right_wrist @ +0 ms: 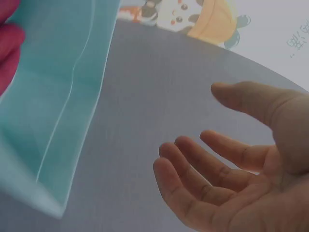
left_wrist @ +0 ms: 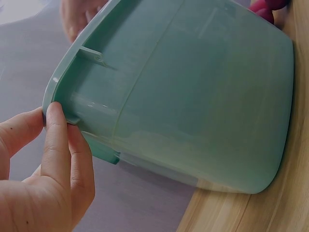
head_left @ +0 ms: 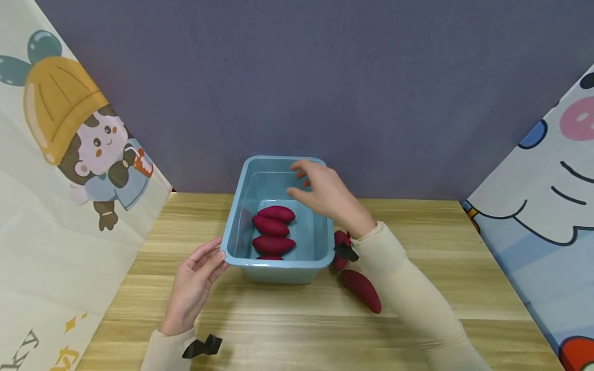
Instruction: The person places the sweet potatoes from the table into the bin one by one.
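Note:
A blue plastic bin stands on the wooden table with several dark red sweet potatoes lying inside it. My left hand pinches the bin's near left corner; in the left wrist view the thumb and fingers hold its rim. Above the bin's far right part hovers my right hand, its fingers loosely bent and apart, with nothing in them. The right wrist view shows that hand empty beside the bin wall. Outside the bin, a sweet potato lies to the right, near another partly hidden by the right wrist.
A dark blue-grey panel rises behind the table. Printed cartoon sheets stand at the left and right sides. Black straps are on both wrists.

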